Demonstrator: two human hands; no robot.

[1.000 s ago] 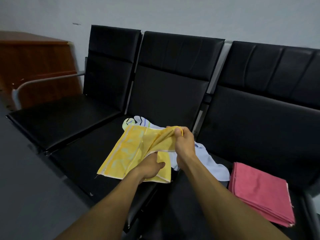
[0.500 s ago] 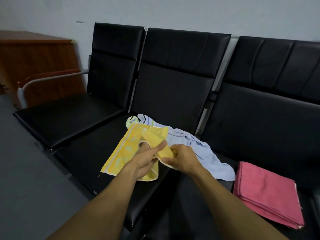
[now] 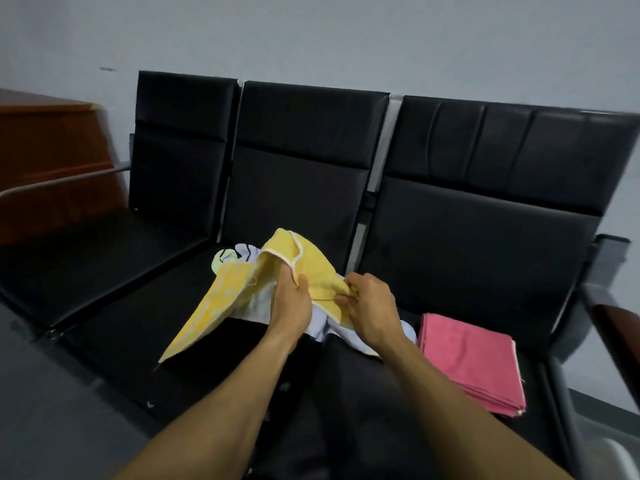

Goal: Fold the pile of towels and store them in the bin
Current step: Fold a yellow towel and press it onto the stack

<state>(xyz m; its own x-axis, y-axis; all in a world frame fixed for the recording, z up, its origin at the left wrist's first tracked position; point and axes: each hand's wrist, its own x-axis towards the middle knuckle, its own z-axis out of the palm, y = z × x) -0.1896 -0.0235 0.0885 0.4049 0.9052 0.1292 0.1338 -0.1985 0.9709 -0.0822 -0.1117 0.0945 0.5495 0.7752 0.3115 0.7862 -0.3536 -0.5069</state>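
A yellow towel (image 3: 221, 303) with a white hem hangs over the middle seat, held up by both hands. My left hand (image 3: 291, 303) grips it near the middle, thumb over a folded edge. My right hand (image 3: 369, 306) pinches its right part between thumb and fingers. Under the yellow towel lies a crumpled pale blue towel (image 3: 329, 327) with a green and dark print at its far end (image 3: 227, 256). A folded pink towel (image 3: 471, 362) lies flat on the right seat. No bin is in view.
A row of three black padded seats (image 3: 104, 265) with metal armrests stands against a grey wall. A brown wooden cabinet (image 3: 52, 150) is at the far left. Grey floor runs along the lower left.
My hands have moved apart and lifted the yellow towel, so its top edge now arches up over my left hand. The camera has shifted left, showing more of the right seat.
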